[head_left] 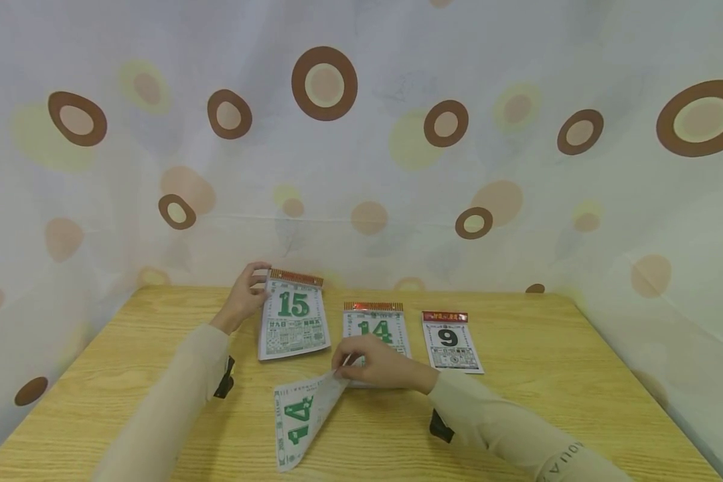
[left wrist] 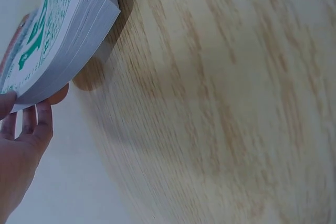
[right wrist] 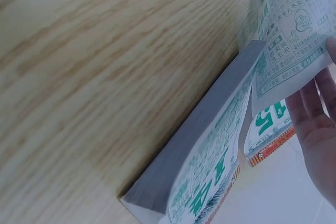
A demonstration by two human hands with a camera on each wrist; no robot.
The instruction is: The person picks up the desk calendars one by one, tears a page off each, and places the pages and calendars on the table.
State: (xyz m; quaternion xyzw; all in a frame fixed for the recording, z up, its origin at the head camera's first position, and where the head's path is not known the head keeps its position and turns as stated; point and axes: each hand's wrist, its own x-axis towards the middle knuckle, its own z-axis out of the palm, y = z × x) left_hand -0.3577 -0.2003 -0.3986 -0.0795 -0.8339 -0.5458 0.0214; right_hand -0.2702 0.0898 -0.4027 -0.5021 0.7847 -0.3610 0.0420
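Observation:
My left hand [head_left: 245,299] grips the upper left edge of a thick tear-off calendar [head_left: 295,333] showing a green 15. In the left wrist view, the thumb lies on top and the fingers [left wrist: 44,124] reach beneath the bent page block [left wrist: 79,38]. Over the lower part of a second calendar [head_left: 373,321], showing a green 14, is my right hand [head_left: 379,361]. It pinches one corner of a loose, thin calendar sheet [head_left: 295,422], also printed with a green 14. That sheet is partly folded over, its printed back [right wrist: 296,51] facing the right wrist camera.
A smaller calendar [head_left: 448,341] with a black 9 and a red header lies to the right of the middle one. All lie on a wood-grain table [head_left: 536,348]. Behind the table hangs a pale cloth [head_left: 361,167] with brown and yellow circles.

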